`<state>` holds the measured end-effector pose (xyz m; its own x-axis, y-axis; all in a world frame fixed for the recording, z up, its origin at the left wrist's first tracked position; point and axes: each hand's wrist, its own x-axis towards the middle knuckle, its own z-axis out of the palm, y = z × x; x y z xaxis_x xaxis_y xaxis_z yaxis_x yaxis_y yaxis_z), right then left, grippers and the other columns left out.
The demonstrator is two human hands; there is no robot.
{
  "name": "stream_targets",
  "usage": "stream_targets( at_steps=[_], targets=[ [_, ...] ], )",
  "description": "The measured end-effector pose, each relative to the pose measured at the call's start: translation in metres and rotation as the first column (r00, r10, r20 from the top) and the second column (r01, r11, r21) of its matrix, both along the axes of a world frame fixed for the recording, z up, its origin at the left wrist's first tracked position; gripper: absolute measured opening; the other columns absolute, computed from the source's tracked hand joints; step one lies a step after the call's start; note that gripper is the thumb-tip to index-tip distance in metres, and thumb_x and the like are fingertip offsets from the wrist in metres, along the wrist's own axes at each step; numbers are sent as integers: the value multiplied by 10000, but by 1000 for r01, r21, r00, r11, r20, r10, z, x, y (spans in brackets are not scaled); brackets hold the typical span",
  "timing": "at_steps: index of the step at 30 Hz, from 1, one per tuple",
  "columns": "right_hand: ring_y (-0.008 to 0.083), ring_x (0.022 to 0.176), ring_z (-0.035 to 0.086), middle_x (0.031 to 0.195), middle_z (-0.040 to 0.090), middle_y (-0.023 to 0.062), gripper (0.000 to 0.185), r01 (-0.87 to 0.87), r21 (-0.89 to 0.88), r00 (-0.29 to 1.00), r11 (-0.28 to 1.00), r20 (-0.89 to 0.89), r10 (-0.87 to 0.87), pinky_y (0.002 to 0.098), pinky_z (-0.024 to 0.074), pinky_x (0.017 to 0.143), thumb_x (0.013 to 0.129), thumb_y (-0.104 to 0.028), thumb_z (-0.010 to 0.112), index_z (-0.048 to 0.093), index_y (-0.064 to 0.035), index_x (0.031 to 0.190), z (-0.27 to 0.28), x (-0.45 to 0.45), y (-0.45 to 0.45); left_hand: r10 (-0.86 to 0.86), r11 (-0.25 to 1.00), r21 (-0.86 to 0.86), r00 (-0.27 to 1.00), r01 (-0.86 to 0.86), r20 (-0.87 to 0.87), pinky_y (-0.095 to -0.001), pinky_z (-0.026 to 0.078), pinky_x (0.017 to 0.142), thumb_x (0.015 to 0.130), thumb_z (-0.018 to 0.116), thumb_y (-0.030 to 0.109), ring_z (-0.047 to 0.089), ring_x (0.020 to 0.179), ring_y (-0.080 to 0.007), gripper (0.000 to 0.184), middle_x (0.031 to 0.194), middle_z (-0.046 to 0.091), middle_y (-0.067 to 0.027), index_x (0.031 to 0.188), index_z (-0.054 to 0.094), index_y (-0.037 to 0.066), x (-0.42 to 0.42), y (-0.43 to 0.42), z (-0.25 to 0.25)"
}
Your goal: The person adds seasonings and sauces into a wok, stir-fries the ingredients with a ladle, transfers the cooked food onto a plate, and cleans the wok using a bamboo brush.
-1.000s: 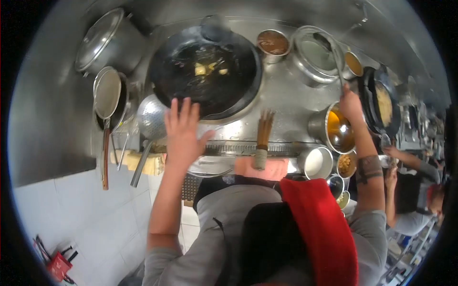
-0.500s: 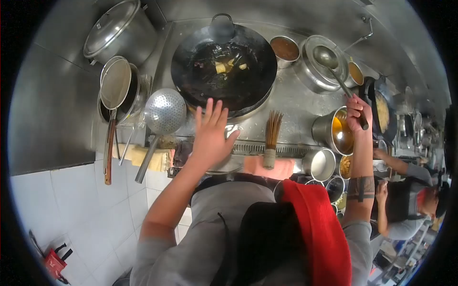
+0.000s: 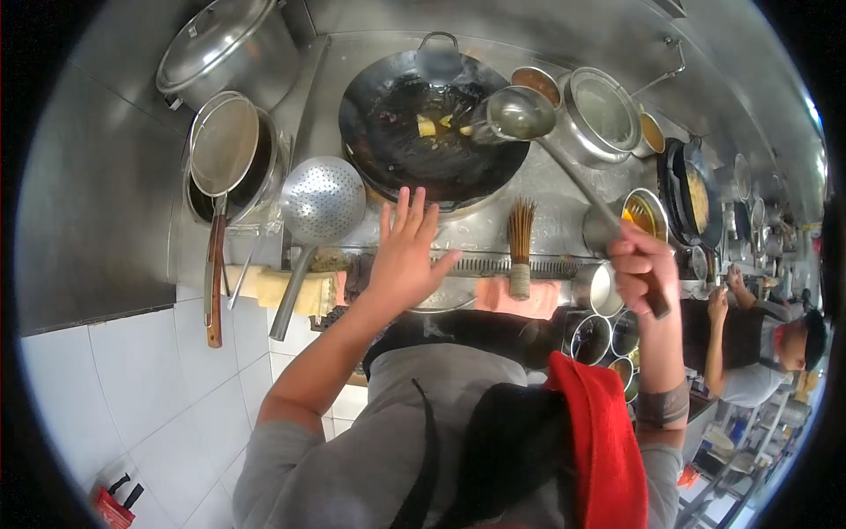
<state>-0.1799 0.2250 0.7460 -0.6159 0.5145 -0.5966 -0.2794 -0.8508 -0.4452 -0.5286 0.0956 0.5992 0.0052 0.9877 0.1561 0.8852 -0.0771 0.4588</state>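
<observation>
My right hand (image 3: 641, 269) is closed round the handle of a metal ladle (image 3: 520, 113), whose bowl hangs tilted over the right side of the black wok (image 3: 383, 145). Clear liquid seems to be in the bowl, near its lip. Inside the wok lie yellowish pieces (image 3: 426, 127) in a dark, shiny layer. With its fingers spread, my left hand (image 3: 407, 256) hovers at the wok's near edge and holds nothing. Just left of it rests a perforated skimmer (image 3: 323, 201).
A bamboo brush (image 3: 520, 247) lies near the front rail. Strainers (image 3: 224, 145) and a lidded pot (image 3: 231, 53) stand left. Right are a lidded steel container (image 3: 604, 112), a sauce pot (image 3: 535, 82) and bowls (image 3: 589, 339). Another person (image 3: 749, 348) works far right.
The ladle has moved left from the steel container to over the wok. The view has shifted, and my left hand stays spread by the wok's near edge.
</observation>
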Motion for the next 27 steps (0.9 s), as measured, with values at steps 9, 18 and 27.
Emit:
stream_targets(
  at_steps=[9, 18, 27],
  targets=[
    [183, 490, 580, 690, 644, 69, 537, -735, 550, 420, 397, 828, -371, 335, 447, 501, 932, -42, 613, 520, 1, 1459, -53, 8, -4, 45, 997, -59, 992, -53, -119, -586, 89, 1239, 957, 613, 502, 149, 1559, -395, 835, 1646, 272, -227, 1552, 346, -19, 26, 3, -34],
    [435, 758, 700, 809, 693, 262, 590, -912, 175, -141, 371, 715, -684, 532, 539, 690, 930, -137, 566, 415, 3, 1483, -174, 111, 205, 220, 972, -91, 975, -216, 38, -548, 260, 1209, 946, 682, 387, 310, 1483, -461, 801, 1618, 286, -288, 1518, 365, -77, 42, 25, 24],
    [52, 523, 466, 685, 502, -26, 166, 261, 36, 962, 965, -86, -258, 210, 339, 427, 1058, -136, 461, 493, -60, 914, -106, 139, 237, 306, 950, 16, 941, -312, 147, -454, 504, 1006, 939, 696, 320, 633, 1168, -432, 551, 1275, 648, -278, 1326, 599, -60, 46, 108, 62]
  ],
)
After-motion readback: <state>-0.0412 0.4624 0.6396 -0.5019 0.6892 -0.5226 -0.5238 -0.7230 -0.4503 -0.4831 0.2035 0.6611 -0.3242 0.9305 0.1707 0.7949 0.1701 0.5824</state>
